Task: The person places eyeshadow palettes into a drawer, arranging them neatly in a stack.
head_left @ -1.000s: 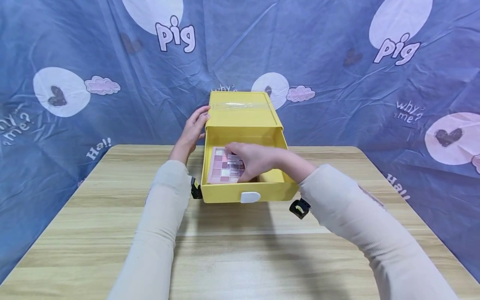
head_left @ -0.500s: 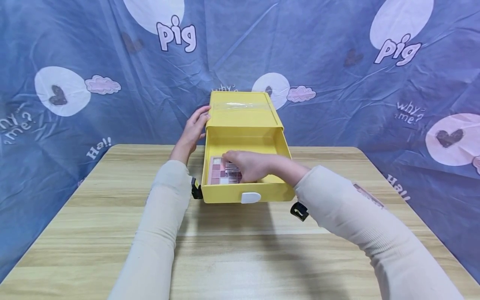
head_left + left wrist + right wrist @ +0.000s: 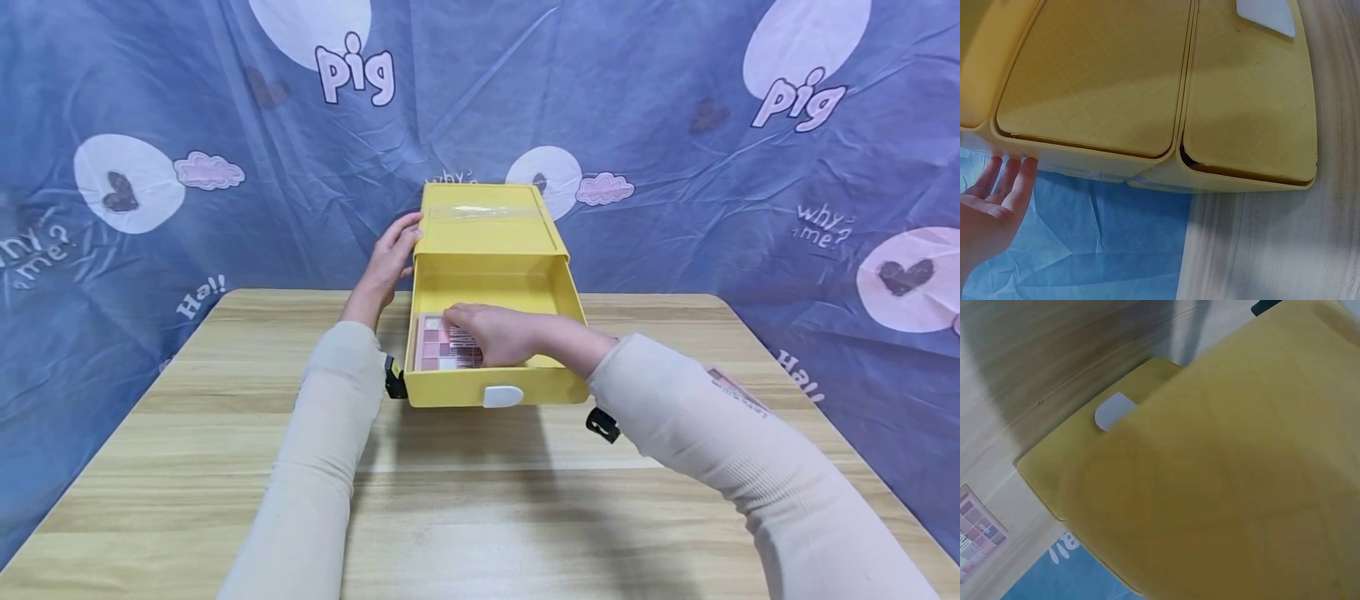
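A yellow drawer [image 3: 442, 389] with a white tab is pulled out of the top of a yellow cabinet [image 3: 487, 236]. Inside it, at the front left, lies a pink eyeshadow palette [image 3: 432, 346] with a grid of pans. My right hand [image 3: 506, 335] reaches over the drawer's right wall and grips the palette; it covers the palette's right part. My left hand [image 3: 385, 262] rests against the cabinet's left side. In the left wrist view its straight fingers [image 3: 1019, 187] touch the yellow edge. The right wrist view shows the drawer's outside, not the hand.
More closed drawers [image 3: 1097, 75] sit lower in the cabinet. A second eyeshadow palette [image 3: 979, 534] lies on the wooden table [image 3: 465, 517] to the right, partly behind my right sleeve. A blue patterned cloth [image 3: 480, 100] hangs behind the table.
The palette and my right hand have moved down and toward the drawer's front, and the palette now sits lower inside. Over the last half second little has moved. My left hand has stayed put.
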The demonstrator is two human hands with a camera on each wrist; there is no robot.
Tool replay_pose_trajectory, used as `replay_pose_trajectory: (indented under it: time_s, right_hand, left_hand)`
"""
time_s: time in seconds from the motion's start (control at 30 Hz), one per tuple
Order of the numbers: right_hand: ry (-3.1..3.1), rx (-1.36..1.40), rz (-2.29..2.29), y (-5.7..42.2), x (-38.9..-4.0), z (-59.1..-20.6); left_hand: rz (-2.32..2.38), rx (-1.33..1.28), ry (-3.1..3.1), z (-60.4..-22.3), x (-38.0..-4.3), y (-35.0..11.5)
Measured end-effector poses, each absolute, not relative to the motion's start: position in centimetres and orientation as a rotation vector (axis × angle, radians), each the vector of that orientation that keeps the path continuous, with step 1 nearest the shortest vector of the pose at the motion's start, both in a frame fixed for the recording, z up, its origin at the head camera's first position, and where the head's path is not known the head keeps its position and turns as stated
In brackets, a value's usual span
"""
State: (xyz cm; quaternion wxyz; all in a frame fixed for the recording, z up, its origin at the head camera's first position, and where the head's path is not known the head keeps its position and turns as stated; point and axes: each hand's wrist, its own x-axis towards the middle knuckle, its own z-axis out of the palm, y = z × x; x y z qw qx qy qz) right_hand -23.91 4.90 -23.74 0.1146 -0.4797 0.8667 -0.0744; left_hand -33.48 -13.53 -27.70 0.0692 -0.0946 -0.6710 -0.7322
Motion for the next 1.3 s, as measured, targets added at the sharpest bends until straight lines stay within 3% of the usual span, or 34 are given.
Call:
replay_pose_trajectory:
  time_s: [0.3,0.83,1.3]
  right_hand:
    - [2.556,-1.344,-0.282,5.3,-23.8,-23.3]
    - [2.658,-1.132,-0.548,7.7,-23.1,-19.2]
    - [2.769,-0.892,-1.006,13.7,-24.6,-17.2]
  left_hand:
    - [-2.208,-0.293,-2.027,-27.7,-33.6,-13.4]
    - [-2.176,-0.285,-2.047,-27.7,-33.5,-13.4]
    - [-2.178,-0.271,-2.046,-27.8,-33.5,-13.4]
